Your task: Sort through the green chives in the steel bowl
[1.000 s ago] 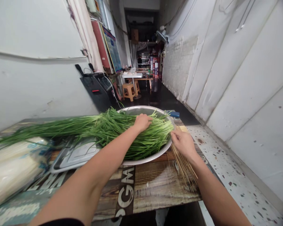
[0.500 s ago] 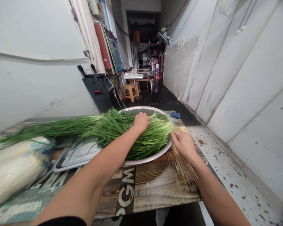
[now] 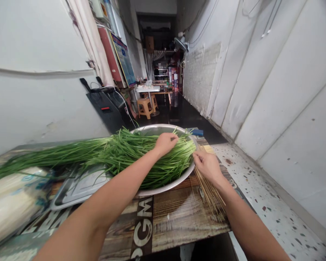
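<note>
While in basin (image 3: 167,189), chives (image 3: 163,167) under hand (image 3: 165,143)

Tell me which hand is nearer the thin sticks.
Right: the right hand is by the far part of the thin sticks; the left hand is farther, over the green stalks.

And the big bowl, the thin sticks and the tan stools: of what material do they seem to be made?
Bowl: metal, probably stainless steel; its grey rim has a soft shine. Sticks: likely bamboo or wood, straw-coloured, apparently unpainted. Stools: probably moulded plastic, one even colour throughout.
</note>
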Available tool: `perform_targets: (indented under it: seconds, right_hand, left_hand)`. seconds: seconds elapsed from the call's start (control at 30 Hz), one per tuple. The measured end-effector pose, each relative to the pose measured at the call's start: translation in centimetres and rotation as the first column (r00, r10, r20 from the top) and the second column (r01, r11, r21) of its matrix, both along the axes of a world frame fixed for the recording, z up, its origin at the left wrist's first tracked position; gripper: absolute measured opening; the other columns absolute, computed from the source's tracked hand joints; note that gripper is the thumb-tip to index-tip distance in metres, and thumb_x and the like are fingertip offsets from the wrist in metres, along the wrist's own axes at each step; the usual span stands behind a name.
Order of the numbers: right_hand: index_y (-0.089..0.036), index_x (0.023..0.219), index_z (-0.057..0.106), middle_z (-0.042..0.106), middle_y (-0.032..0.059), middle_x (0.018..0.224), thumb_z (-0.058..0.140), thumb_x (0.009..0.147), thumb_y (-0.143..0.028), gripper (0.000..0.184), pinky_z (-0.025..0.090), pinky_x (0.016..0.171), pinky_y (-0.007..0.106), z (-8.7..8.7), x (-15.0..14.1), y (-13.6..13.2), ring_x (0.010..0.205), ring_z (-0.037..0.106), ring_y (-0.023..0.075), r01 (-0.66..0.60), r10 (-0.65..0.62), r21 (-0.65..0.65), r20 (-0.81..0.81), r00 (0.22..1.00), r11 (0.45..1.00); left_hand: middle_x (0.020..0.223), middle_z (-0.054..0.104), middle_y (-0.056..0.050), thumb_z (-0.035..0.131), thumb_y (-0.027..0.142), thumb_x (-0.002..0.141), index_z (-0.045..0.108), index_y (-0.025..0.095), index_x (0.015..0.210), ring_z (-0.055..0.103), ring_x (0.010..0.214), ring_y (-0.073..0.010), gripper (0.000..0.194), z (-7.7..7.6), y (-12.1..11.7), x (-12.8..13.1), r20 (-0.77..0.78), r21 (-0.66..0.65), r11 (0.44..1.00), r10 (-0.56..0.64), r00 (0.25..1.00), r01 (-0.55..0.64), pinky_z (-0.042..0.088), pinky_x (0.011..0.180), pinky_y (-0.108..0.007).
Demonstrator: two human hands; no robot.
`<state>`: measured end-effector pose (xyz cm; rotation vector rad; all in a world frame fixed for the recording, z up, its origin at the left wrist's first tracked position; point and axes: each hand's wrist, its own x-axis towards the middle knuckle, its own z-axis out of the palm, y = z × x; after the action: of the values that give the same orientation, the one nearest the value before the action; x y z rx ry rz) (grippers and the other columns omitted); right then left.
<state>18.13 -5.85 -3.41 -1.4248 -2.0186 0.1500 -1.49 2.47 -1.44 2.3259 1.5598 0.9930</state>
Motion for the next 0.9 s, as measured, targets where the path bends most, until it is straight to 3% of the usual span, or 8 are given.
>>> perform_targets:
  seconds: [0.17,0.33,0.9]
  right_hand:
    - [-0.021,0.073,0.066,0.067,0.0016,0.066,0.041,0.086,-0.027,0.029,0.028,0.055,0.023,-0.1,-0.1,-0.1,0.060,0.056,0.0138,0.014,-0.014,-0.009,-0.002,1.000,1.000]
    - [-0.021,0.078,0.068,0.069,0.0021,0.070,0.040,0.087,-0.028,0.030,0.029,0.056,0.023,-0.3,-0.1,-0.1,0.062,0.058,0.0145,0.019,-0.019,0.015,0.011,1.000,1.000]
    - [-0.020,0.068,0.063,0.065,0.0006,0.062,0.041,0.086,-0.026,0.029,0.026,0.054,0.023,-0.1,-0.1,-0.2,0.057,0.055,0.0126,0.021,-0.021,0.007,0.021,1.000,1.000]
  left_hand:
    - [0.078,0.072,-0.003,0.054,0.026,0.075,0.072,0.015,0.077,0.063,0.076,-0.0166,0.021,0.2,-0.6,1.1,0.220,-0.166,0.986,0.006,0.976,0.031,0.046,0.076,-0.026]
    - [0.080,0.072,-0.005,0.060,0.025,0.069,0.071,0.013,0.082,0.064,0.075,-0.0168,0.021,-0.2,-0.6,1.5,0.390,-0.246,0.969,0.067,0.919,0.034,0.048,0.075,-0.026]
    - [0.072,0.071,-0.007,0.063,0.025,0.064,0.072,0.011,0.079,0.063,0.070,-0.0173,0.022,-1.0,-0.2,1.6,0.516,-0.257,0.966,0.106,0.850,0.036,0.048,0.073,-0.029]
